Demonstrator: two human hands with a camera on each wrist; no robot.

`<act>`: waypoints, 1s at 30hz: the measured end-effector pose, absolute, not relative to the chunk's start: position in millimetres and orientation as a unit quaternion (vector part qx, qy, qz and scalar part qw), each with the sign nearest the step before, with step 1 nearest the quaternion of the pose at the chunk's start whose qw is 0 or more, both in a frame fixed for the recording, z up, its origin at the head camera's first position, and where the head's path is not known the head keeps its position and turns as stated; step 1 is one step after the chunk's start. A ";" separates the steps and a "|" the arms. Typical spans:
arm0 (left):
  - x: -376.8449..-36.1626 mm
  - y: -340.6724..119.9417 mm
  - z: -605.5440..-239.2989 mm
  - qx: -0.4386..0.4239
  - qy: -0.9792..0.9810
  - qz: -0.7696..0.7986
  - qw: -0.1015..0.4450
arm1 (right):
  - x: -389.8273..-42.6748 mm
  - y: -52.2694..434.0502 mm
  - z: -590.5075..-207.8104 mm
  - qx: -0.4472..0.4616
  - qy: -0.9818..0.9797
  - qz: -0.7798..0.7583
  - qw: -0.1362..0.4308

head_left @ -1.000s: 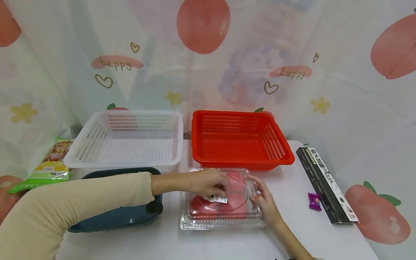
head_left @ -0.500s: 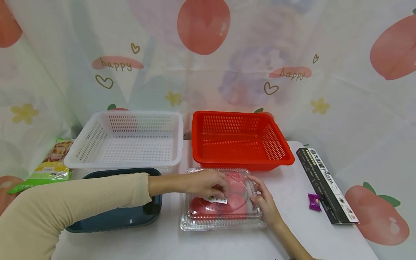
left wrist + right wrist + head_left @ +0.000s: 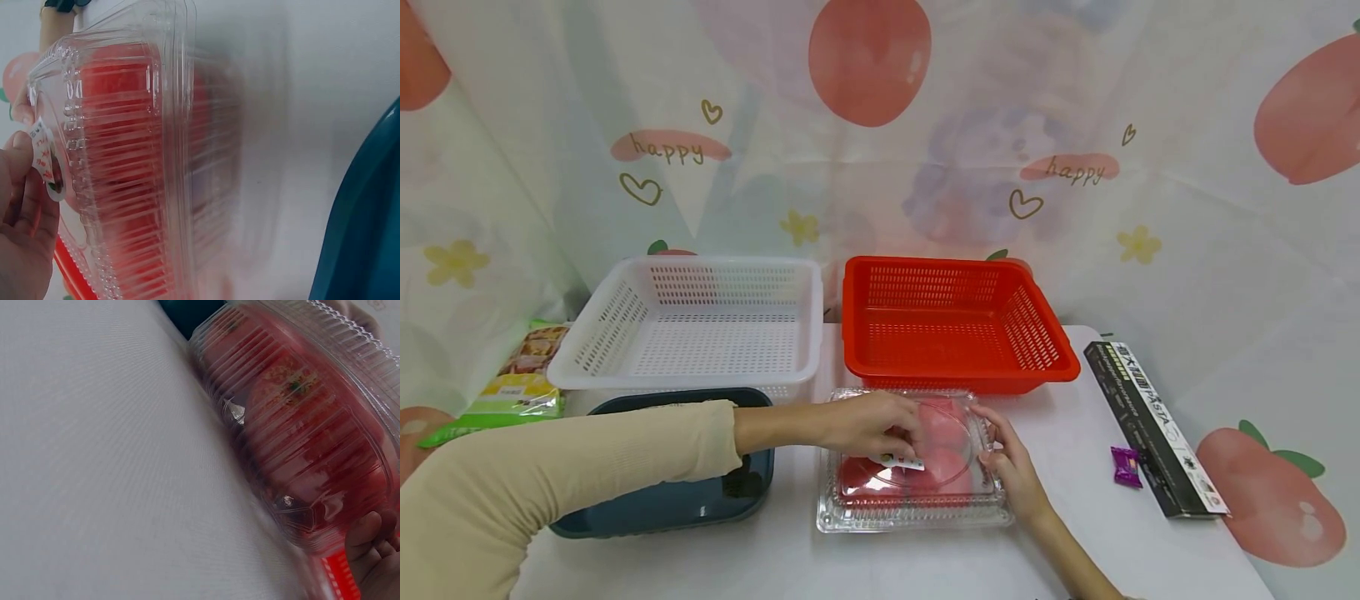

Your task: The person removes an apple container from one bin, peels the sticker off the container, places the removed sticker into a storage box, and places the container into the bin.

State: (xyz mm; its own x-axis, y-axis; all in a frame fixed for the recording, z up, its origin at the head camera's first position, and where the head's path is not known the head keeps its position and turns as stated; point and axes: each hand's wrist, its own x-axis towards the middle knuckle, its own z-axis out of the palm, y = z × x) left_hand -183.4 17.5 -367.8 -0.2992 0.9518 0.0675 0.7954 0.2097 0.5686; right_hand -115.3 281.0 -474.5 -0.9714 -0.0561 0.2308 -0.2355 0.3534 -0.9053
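A clear plastic clamshell box [image 3: 917,521] lies on the table in the head view, with red and pink rounded things inside. My left hand [image 3: 880,425] is over its lid with curled fingers, pinching the edge of a small white printed sticker [image 3: 45,153]. Part of that sticker is hidden behind the fingers in the head view. At the box's right side, my right hand [image 3: 1015,467] grips the rim, its thumb toward the front. The right wrist view shows this thumb [image 3: 364,534] against the box's corner.
Behind the box stands a red basket [image 3: 958,383], with a white basket [image 3: 685,382] to its left. A dark teal bin [image 3: 655,508] sits under the left forearm. Farther left is a green and yellow food bag [image 3: 512,392]. At right lie a purple wrapped sweet [image 3: 1126,467] and a black pasta box [image 3: 1153,429].
My left hand and sleeve have shifted slightly to the left, the fingers still at the sticker. The right hand and the box stay in place.
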 end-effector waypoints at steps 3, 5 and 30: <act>-183.3 15.7 -368.7 0.572 0.760 0.270 0.153 | -115.2 280.9 -475.7 0.081 -0.822 0.557 0.078; -183.4 14.4 -369.3 0.568 0.759 0.277 0.157 | -115.2 280.8 -476.1 0.082 -0.823 0.557 0.078; -181.9 6.6 -367.8 0.550 0.750 0.319 0.182 | -115.6 281.9 -474.6 0.094 -0.813 0.569 0.075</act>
